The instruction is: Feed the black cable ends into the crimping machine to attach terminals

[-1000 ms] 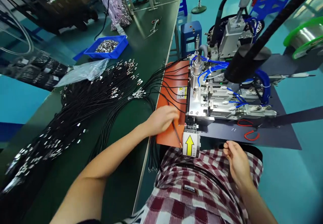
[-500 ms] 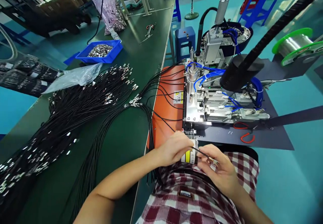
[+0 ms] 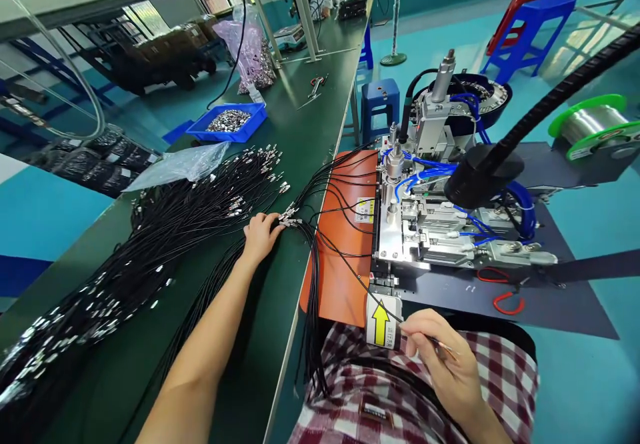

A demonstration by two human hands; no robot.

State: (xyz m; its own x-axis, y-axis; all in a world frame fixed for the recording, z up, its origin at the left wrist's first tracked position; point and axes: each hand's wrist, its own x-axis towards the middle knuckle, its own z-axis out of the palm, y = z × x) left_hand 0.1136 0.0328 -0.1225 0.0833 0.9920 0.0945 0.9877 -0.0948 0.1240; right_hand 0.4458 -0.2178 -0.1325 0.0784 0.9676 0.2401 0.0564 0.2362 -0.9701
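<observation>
On the green bench, my left hand (image 3: 261, 236) reaches to a bundle of metal connectors (image 3: 290, 216) on black cable ends. Its thumb and forefinger close on a cable at the bundle's left edge; the exact grip is partly hidden. Above my lap, my right hand (image 3: 443, 354) pinches a thin black cable (image 3: 357, 276), and a short end shows past the fingers. This cable runs back up over the orange plate (image 3: 340, 291) toward the bundle. Several black cables (image 3: 314, 297) hang over the bench edge beside the plate.
Right of the bench stands a metal machine (image 3: 425, 211) with blue air tubes; several cables enter its left side. A large pile of black cables (image 3: 185, 217) covers the bench's left. Behind it are a blue tray (image 3: 255, 124) of metal parts and a wire spool (image 3: 595, 127).
My left hand has left the cable above my lap and moved up and left to the connector bundle. My right hand still holds its cable. The view has shifted.
</observation>
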